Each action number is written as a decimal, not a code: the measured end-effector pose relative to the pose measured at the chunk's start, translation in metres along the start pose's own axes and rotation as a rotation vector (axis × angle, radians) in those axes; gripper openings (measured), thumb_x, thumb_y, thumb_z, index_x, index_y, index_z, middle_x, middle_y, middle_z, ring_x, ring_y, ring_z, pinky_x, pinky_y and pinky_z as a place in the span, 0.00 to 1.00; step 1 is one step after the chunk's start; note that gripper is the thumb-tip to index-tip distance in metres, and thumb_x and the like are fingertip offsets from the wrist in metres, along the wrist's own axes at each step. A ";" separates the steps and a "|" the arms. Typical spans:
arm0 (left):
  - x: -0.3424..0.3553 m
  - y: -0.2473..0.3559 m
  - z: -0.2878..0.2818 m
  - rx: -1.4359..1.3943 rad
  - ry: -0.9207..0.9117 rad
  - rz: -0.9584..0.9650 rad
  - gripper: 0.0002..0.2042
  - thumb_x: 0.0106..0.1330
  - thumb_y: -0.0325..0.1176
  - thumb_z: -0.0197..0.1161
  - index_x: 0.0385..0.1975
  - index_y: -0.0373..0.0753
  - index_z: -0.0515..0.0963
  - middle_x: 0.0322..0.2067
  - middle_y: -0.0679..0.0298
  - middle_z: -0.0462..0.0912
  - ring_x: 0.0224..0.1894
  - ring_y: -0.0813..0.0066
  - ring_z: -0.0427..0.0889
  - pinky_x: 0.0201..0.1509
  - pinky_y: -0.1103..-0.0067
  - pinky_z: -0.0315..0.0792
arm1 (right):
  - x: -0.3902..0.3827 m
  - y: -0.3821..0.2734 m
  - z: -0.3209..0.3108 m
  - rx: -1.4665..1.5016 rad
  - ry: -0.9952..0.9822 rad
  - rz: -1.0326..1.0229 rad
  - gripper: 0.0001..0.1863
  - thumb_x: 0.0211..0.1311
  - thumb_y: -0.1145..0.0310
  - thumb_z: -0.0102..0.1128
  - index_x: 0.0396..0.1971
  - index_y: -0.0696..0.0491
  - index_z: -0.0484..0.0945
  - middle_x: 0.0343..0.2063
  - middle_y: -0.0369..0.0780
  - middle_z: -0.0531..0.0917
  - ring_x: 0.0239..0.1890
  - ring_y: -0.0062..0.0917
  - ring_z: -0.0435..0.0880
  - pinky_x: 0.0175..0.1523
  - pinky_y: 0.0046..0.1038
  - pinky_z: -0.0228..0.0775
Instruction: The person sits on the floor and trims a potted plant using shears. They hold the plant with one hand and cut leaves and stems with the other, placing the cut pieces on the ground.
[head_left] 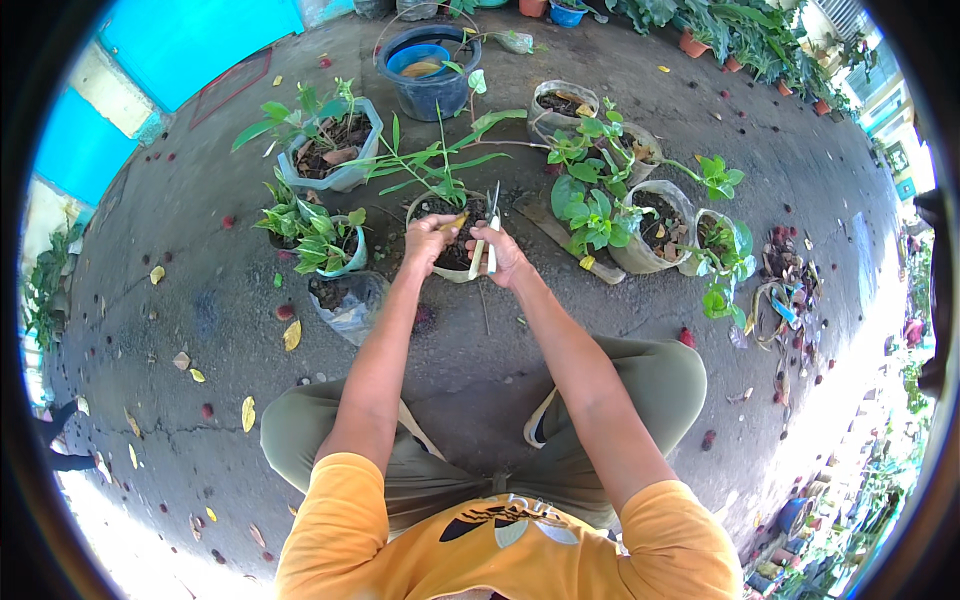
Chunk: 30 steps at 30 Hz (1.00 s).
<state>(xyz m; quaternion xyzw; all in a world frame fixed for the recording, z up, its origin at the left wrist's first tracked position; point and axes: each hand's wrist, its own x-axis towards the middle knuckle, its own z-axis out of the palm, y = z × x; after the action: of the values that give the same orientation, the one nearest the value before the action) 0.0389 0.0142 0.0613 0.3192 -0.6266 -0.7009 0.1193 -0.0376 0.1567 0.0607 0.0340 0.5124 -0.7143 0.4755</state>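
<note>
In front of me stands a round pale pot (455,275) of dark soil, with a thin, narrow-leaved green plant (437,172) growing in it. My left hand (428,243) is closed at the pot's left rim, pinching a yellowed leaf (457,222) over the soil. My right hand (508,262) is wrapped round a pair of garden scissors (492,232) with cream handles, at the pot's right side. Their metal blades point up and away from me, beside the plant. The fingertips of my right hand are partly hidden by the handles.
To the left are a light-blue planter (364,172), a leafy potted plant (310,232) and a soil-filled plastic bag (350,305). A dark bucket (432,100) stands behind. Several grow bags (640,262) with trailing vines crowd the right, near a dry-leaf heap (790,290).
</note>
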 end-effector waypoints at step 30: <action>0.004 -0.018 -0.042 -0.057 -0.141 -0.359 0.13 0.60 0.32 0.63 0.45 0.44 0.76 0.38 0.67 0.80 0.36 0.76 0.81 0.38 0.80 0.77 | -0.016 0.023 -0.007 -1.168 0.088 -0.120 0.33 0.47 0.47 0.64 0.43 0.62 0.76 0.21 0.42 0.81 0.24 0.27 0.82 0.35 0.29 0.74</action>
<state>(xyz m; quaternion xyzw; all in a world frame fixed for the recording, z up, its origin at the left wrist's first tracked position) 0.0655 -0.0187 0.0428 0.3723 -0.5462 -0.7491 -0.0428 -0.0157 0.1715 0.0505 -0.2331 0.8413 -0.3372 0.3524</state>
